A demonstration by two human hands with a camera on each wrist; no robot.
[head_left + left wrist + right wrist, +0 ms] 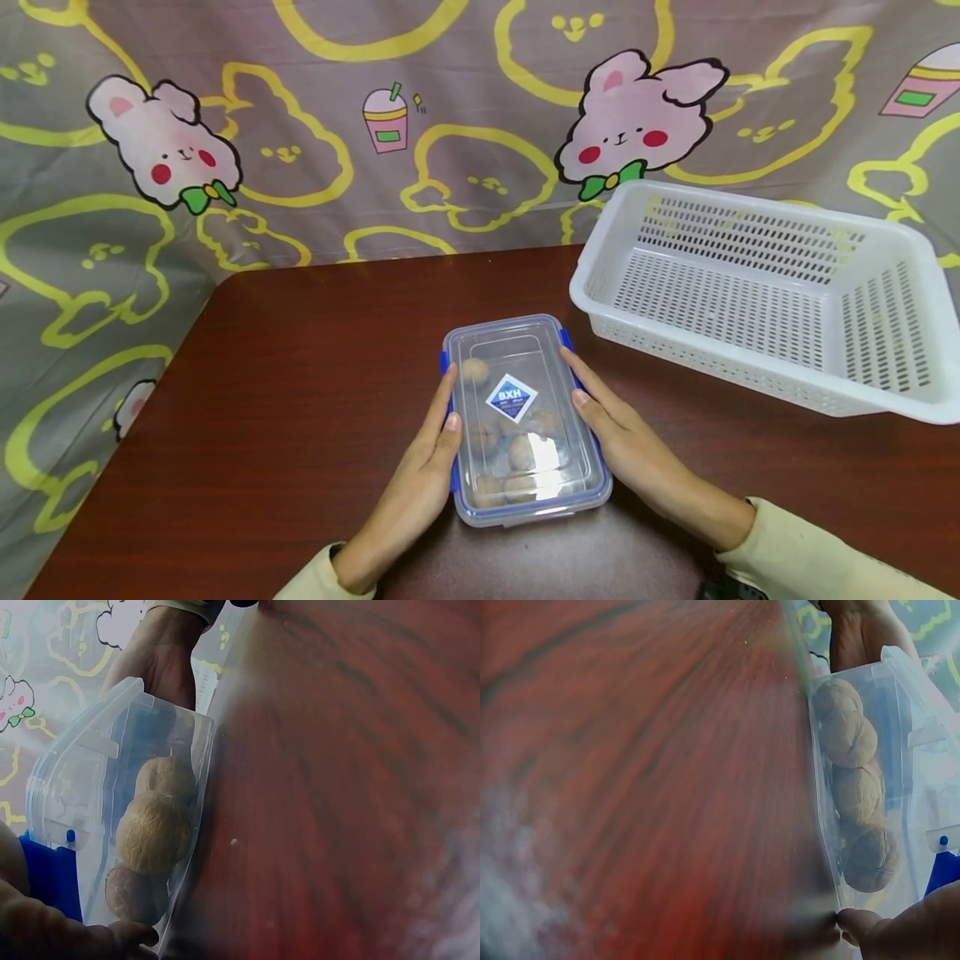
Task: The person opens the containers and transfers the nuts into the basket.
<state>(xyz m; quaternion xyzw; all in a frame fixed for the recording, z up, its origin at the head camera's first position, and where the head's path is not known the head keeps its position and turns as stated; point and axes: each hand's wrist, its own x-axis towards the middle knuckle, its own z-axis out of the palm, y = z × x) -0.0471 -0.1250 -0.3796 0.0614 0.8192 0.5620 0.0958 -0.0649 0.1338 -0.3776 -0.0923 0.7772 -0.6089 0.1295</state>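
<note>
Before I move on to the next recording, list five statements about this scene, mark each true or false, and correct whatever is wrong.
1. The lid is on the box. True.
2. The basket stands to the left of the box in the head view. False: it stands to the right.
3. The left grip and right grip touch opposite sides of the box. True.
4. The clips on the box are red. False: they are blue.
5. The box has nothing inside. False: it holds several round, brownish things, seen through its clear walls.
</note>
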